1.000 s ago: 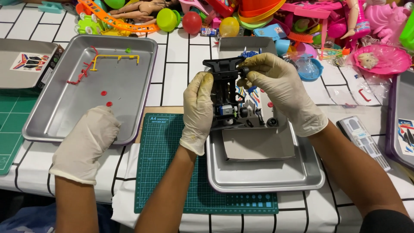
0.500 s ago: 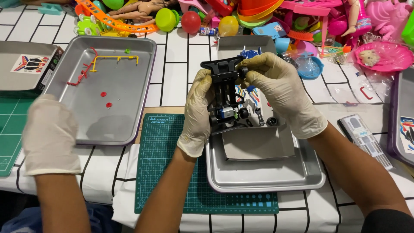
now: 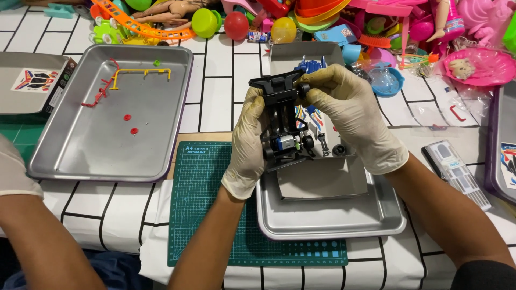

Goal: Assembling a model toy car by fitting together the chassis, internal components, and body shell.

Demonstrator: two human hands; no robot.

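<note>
Gone to the frame's left edge, a co-worker's glove [image 3: 13,166]; both hands, left hand [image 3: 248,145] and right hand [image 3: 349,115], grip the black toy chassis [image 3: 282,121] over the tray [image 3: 328,217], hiding its sides

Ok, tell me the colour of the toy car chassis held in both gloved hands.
The toy car chassis is black, seen best in the head view, over the metal tray.

A single head-worn camera looks steeply down and slightly forward over the table [image 3: 215,102], close enough that the left hand [image 3: 248,145] and right hand [image 3: 352,115] fill the middle of the frame. The far edge takes in a pile of toys [image 3: 333,21], the near edge the person's forearms. A co-worker's gloved arm [image 3: 21,215] enters at lower left.
</note>
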